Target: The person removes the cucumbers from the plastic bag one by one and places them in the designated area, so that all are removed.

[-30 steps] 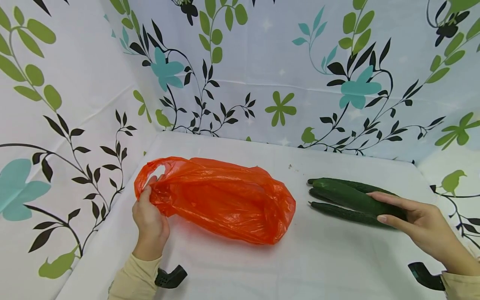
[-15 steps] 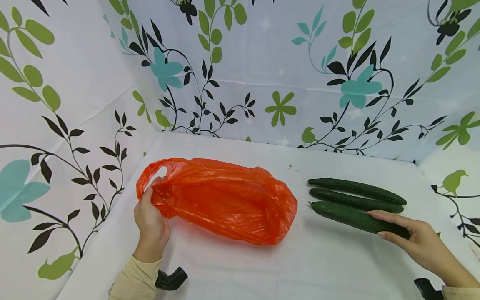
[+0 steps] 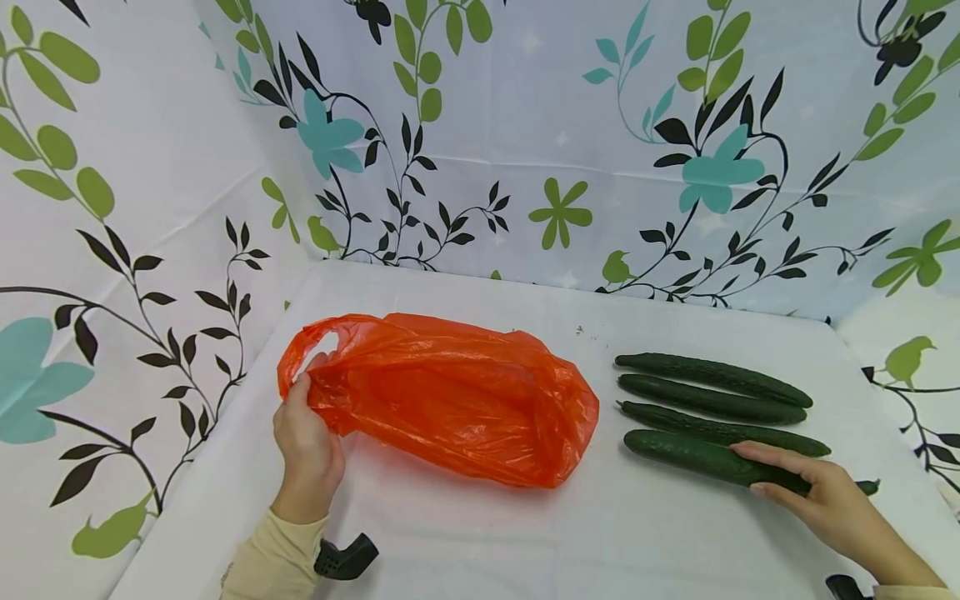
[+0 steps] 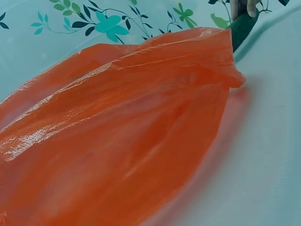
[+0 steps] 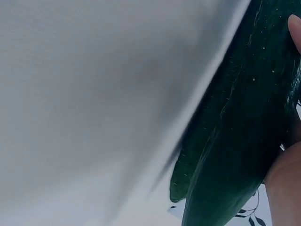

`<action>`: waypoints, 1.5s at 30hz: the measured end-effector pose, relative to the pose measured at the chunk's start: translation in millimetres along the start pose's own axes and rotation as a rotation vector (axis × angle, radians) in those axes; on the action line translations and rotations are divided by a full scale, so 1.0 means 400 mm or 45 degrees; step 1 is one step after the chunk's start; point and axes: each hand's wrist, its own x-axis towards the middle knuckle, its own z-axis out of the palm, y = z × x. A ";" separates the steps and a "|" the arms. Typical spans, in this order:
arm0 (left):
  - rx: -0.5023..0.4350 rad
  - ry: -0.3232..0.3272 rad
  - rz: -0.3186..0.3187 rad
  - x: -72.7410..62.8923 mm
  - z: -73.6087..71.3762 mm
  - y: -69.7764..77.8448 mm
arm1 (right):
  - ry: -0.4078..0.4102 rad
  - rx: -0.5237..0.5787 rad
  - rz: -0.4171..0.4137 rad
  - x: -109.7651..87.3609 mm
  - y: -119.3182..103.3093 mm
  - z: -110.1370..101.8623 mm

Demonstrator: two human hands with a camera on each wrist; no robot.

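On the left of the head view, my left hand (image 3: 306, 450) grips the handle end of a thin orange-red plastic bag (image 3: 457, 400), which lies slack across the table. The bag (image 4: 131, 127) fills most of the left wrist view. At the right, my right hand (image 3: 828, 492) holds a dark green cucumber (image 3: 690, 456) between thumb and fingers, close over the table. More cucumbers (image 3: 712, 375) lie side by side just beyond it. In the right wrist view, the held cucumber (image 5: 240, 136) runs diagonally, with another cucumber's end (image 5: 178, 183) showing behind it.
A white cloth covers the table (image 3: 540, 542). Behind it hangs a leaf-printed sheet (image 3: 562, 100), and a similar one closes the left side. Small dark specks (image 3: 580, 332) lie near the back. A black wrist device (image 3: 347, 557) sits by the left sleeve.
My right hand has brought the held cucumber toward me over the row, from overlapping the other cucumbers to the near side of them. My left hand and the bag have barely shifted.
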 end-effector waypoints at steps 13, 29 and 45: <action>0.000 0.059 0.017 -0.013 0.009 -0.029 | -0.005 -0.031 -0.023 -0.007 0.009 0.017; -0.049 0.097 0.083 -0.034 0.017 -0.048 | -0.015 -0.124 -0.065 0.008 0.010 0.016; 0.014 -0.086 0.312 -0.051 0.021 -0.011 | -0.077 -0.231 0.044 0.021 0.001 0.001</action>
